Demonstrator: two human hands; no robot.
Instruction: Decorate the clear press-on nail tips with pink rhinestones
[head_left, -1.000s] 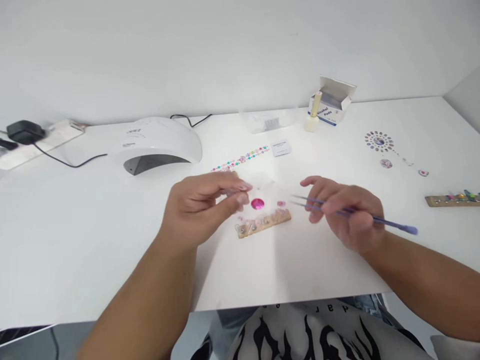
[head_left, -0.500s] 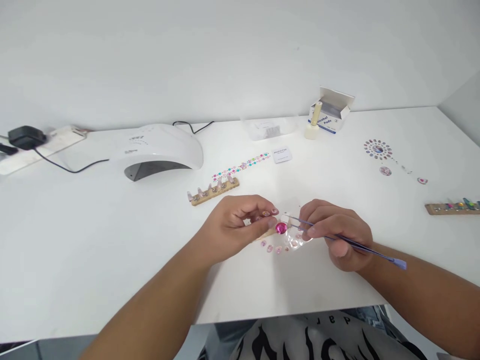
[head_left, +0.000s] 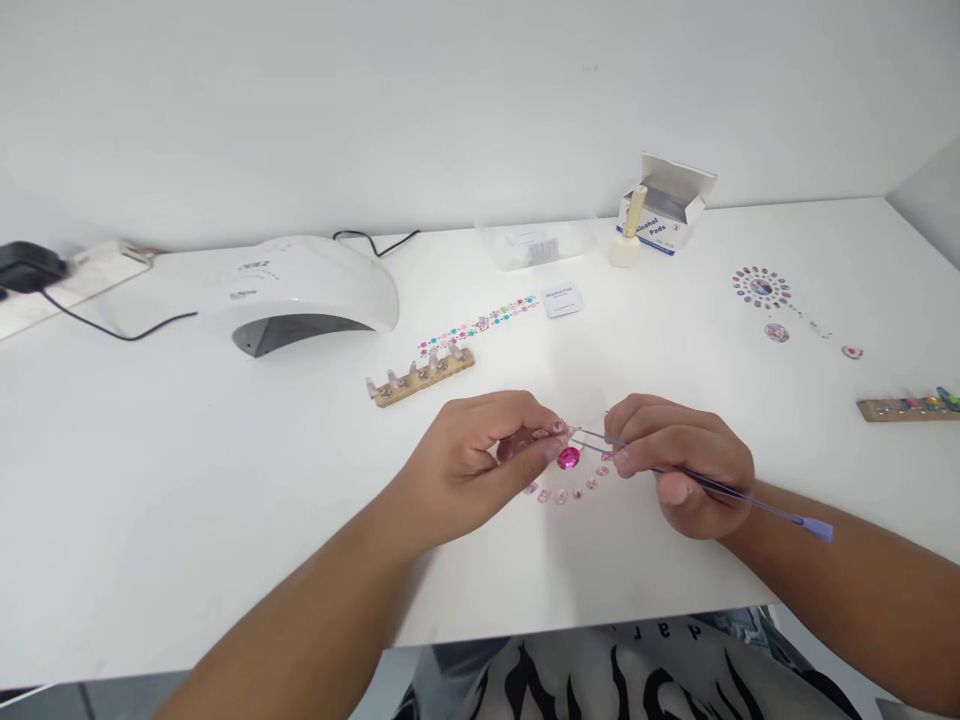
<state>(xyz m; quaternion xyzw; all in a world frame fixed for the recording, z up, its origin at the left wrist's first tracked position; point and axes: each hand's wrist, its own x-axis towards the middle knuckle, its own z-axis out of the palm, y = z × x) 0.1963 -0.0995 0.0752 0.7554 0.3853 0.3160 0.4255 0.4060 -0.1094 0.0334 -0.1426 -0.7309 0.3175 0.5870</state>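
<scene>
My right hand point(head_left: 682, 465) is closed around purple tweezers point(head_left: 712, 487), whose tips point left toward my other fingertips. With thumb and index finger pinched, my left hand point(head_left: 480, 460) meets the tweezer tips at something small and pale that I cannot make out. Just below the tips is a round magenta gem point(head_left: 568, 457). Several small pink gems point(head_left: 561, 496) lie in an arc on the white table under the hands.
Behind the hands are a nail tip stand point(head_left: 424, 378), flower stickers point(head_left: 480, 325), an alcohol pad packet point(head_left: 562, 301), a bottle point(head_left: 625, 248) and a box point(head_left: 660, 215). A white lamp point(head_left: 315, 285) stands left; gem decorations point(head_left: 761, 287) and another stand point(head_left: 907, 409) lie right.
The tweezer tips and my left fingertips have come together. The clear plastic piece seen near the pink gems is no longer visible there. The view has shifted slightly.
</scene>
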